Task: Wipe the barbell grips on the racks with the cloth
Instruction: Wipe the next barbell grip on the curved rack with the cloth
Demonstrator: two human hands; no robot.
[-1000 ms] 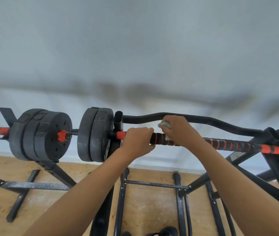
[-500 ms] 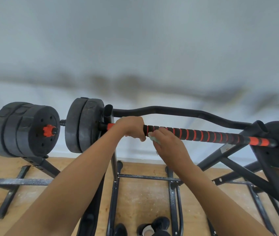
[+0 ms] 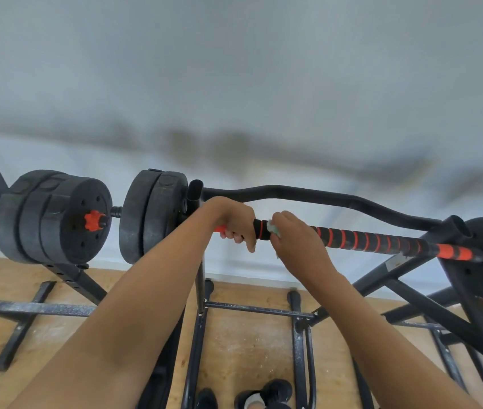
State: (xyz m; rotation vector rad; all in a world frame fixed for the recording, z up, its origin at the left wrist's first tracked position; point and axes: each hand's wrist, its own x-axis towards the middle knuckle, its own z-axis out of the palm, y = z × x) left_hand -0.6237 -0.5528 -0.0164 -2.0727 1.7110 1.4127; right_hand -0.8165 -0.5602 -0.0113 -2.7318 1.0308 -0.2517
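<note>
A person's left hand (image 3: pixel 235 221) clamps the striped barbell grip (image 3: pixel 367 240) near the weight plates (image 3: pixel 151 216). The right hand (image 3: pixel 296 240), just beside it, presses a pale green cloth (image 3: pixel 273 227) around the bar. The barbell lies across a black rack (image 3: pixel 201 278) above a wooden floor (image 3: pixel 249 343).

Single head-worn view (wide-angle), forward and down, close above the racked barbell (image 3: pixel 367 240)
</note>
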